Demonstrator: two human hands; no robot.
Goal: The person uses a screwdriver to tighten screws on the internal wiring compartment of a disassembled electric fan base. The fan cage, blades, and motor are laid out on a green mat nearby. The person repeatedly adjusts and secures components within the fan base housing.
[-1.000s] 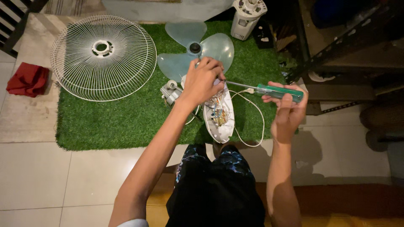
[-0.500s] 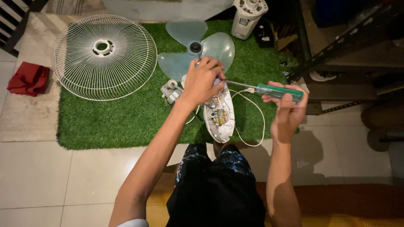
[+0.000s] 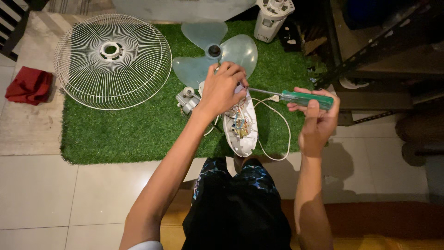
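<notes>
Left hand [image 3: 224, 88] clamped on far end of open white fan housing [image 3: 241, 127], wiring exposed; right hand [image 3: 314, 118] grips green-handled screwdriver [image 3: 296, 97], tip at housing. Fan blade [image 3: 213, 53] just beyond.

A green-handled screwdriver [image 3: 296, 96] lies nearly level, its thin metal shaft pointing left to the top of a white fan housing [image 3: 241, 126]. The housing rests open side up on green artificial turf [image 3: 115, 134], its coloured wires exposed, its long axis running toward the person.
</notes>
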